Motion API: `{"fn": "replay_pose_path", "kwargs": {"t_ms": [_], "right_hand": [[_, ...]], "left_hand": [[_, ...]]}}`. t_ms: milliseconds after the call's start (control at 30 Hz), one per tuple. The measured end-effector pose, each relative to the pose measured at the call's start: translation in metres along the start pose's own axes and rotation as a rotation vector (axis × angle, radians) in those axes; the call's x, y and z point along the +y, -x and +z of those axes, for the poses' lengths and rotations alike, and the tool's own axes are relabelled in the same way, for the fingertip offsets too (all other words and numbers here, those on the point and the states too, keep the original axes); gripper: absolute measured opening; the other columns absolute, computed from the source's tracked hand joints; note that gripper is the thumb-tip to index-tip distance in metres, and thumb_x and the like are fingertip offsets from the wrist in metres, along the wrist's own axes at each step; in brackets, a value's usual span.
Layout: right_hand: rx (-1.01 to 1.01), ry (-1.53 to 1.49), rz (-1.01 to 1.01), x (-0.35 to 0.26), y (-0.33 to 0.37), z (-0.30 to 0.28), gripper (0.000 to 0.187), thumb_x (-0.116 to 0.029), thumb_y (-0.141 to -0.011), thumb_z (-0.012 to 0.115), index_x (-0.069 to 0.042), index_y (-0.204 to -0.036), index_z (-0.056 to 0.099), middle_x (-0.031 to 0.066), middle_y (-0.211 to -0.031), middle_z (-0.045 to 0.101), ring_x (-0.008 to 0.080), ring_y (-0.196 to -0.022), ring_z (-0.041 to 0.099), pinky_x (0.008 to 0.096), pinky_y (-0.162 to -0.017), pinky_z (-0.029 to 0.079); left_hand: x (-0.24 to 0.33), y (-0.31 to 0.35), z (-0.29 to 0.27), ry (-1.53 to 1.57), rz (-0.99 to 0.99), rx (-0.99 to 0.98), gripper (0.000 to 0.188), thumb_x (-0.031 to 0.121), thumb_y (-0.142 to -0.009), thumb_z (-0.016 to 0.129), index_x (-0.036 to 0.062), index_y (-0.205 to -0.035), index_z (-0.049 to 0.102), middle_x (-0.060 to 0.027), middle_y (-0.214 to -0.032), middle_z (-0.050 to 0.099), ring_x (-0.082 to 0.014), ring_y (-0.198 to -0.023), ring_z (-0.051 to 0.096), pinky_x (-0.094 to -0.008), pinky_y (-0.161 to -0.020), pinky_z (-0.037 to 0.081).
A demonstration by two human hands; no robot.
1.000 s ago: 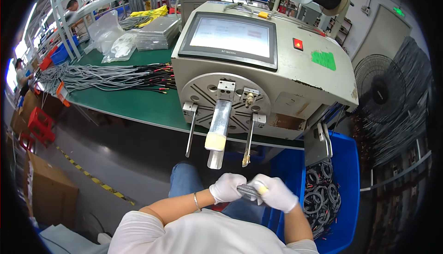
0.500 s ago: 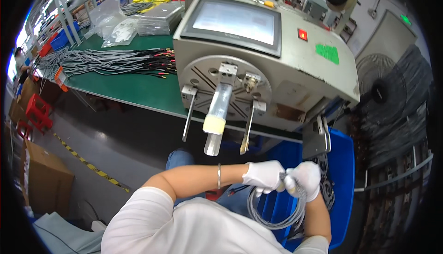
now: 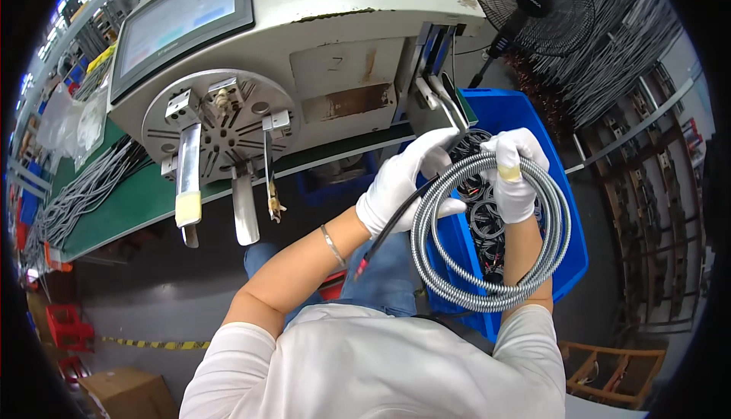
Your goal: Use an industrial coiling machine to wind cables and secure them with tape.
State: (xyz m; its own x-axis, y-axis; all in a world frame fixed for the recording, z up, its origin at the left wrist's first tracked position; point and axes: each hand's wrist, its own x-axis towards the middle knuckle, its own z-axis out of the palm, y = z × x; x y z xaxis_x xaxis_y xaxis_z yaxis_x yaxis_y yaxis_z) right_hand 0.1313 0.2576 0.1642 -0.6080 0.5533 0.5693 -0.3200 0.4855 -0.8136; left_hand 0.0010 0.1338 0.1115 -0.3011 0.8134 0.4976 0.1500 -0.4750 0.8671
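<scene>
A coil of grey ribbed metal-sheathed cable (image 3: pixel 560 244) hangs in front of me over the blue bin. My right hand (image 3: pixel 514 172), in a white glove with a yellow patch on one finger, is closed round the coil's upper right. My left hand (image 3: pixel 403 179), also gloved, is at the coil's left side with thumb and fingers spread apart. A black cable end (image 3: pixel 392 221) with a red tip runs across the left palm and hangs toward my lap. Part of the left fingers is behind the coil.
The blue bin (image 3: pixel 571 255) holds several coiled cables (image 3: pixel 487 225). At the left stands a winding machine (image 3: pixel 343 61) with a round slotted disc (image 3: pixel 228 114), projecting metal arms and a screen (image 3: pixel 183 19). Grey cables (image 3: pixel 95 187) lie on the green table. A fan (image 3: pixel 533 0) stands behind.
My view has swung right toward the bin. The coil is raised and turned more face-on. My hands, close together before, have moved apart, and the left fingers have spread.
</scene>
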Motion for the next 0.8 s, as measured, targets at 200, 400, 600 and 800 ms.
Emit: {"fn": "replay_pose_path", "kwargs": {"t_ms": [200,400,600,800], "right_hand": [[0.054,0.116,0.189,0.019,-0.030,-0.005,0.018,-0.018,-0.092,0.059,-0.004,-0.082,0.061,0.0036,-0.074,0.061,0.0119,-0.068,0.057,0.0257,-0.060,0.046],[0.134,0.833,-0.732,0.177,-0.103,-0.030,0.014,-0.013,-0.091,0.055,-0.002,-0.097,0.063,0.0094,-0.092,0.066,0.0188,-0.081,0.062,0.0313,-0.072,0.048],[0.060,0.371,-0.238,0.148,-0.109,0.014,0.019,-0.010,-0.087,0.057,-0.001,-0.101,0.063,0.0114,-0.101,0.066,0.0210,-0.089,0.063,0.0340,-0.078,0.049],[0.158,0.641,-0.408,0.175,-0.116,0.014,0.015,-0.005,-0.081,0.062,0.000,-0.094,0.065,0.0113,-0.093,0.068,0.0235,-0.085,0.065,0.0352,-0.078,0.050]], "left_hand": [[-0.012,-0.044,-0.005,-0.504,0.579,0.250,0.024,0.018,-0.079,0.071,0.0071,-0.099,0.064,-0.0118,-0.085,0.064,-0.0235,-0.076,0.066,-0.0291,-0.071,0.052],[-0.064,-0.110,-0.027,-0.237,0.128,0.506,0.020,0.017,-0.082,0.067,0.0038,-0.096,0.061,-0.0135,-0.086,0.067,-0.0279,-0.080,0.067,-0.0328,-0.072,0.052],[-0.081,-0.117,-0.036,-0.399,0.309,0.693,0.019,0.017,-0.084,0.065,0.0034,-0.097,0.059,-0.0141,-0.085,0.068,-0.0263,-0.079,0.068,-0.0334,-0.070,0.052],[-0.075,-0.113,-0.032,-0.248,0.242,0.636,0.017,0.020,-0.088,0.062,0.0039,-0.091,0.056,-0.0129,-0.078,0.065,-0.0224,-0.072,0.066,-0.0321,-0.066,0.052]]}}
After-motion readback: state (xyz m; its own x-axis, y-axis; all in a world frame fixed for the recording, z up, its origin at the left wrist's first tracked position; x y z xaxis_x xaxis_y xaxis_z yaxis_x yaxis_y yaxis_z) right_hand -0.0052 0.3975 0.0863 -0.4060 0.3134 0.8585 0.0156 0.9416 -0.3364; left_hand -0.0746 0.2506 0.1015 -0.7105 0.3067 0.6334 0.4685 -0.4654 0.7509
